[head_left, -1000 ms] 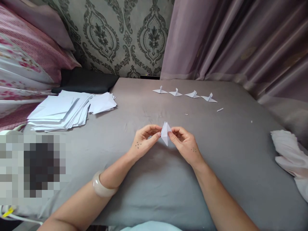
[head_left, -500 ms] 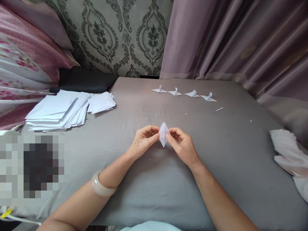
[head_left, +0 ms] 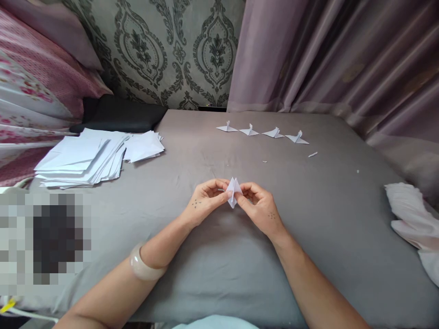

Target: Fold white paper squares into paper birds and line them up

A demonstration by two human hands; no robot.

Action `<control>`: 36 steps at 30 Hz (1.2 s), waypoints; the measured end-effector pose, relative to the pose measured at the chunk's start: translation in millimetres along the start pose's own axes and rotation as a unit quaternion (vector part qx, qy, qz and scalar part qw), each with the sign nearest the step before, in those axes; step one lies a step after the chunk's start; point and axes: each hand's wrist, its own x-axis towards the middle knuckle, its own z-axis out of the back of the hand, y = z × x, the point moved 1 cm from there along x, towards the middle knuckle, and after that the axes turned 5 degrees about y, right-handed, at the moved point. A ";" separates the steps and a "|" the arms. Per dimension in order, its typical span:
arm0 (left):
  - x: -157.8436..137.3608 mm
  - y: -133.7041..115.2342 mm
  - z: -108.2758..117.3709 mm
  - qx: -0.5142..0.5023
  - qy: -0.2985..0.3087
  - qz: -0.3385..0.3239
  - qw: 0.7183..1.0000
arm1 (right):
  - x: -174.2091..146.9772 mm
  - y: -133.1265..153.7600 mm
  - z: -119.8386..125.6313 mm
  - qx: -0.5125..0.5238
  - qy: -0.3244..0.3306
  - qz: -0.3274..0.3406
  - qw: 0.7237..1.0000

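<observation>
Both grips, left hand (head_left: 207, 201) and right hand (head_left: 259, 204), pinch opposite edges of the folded paper (head_left: 233, 186) near the frame's centre, seemingly to steady its layers while leaving its tips uncovered.

One head-worn camera looks forward and down from near above a wide grey cloth surface (head_left: 329, 219). It faces a grey, dark-patterned wall (head_left: 180, 29)

White marks the folded paper (head_left: 236, 186), the four paper birds (head_left: 275, 133) near the far edge of the plain grey cloth (head_left: 212, 269), and the paper stack (head_left: 73, 154) by its left edge. Beyond: dark damask on grey wallpaper (head_left: 180, 55), mauve curtains (head_left: 270, 55), pink-flowered white fabric (head_left: 25, 107).
</observation>
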 end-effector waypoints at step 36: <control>0.3 0.7 -0.3 0.010 -0.057 0.030 0.998 | 1.2 -2.7 -1.0 0.037 0.016 0.007 0.999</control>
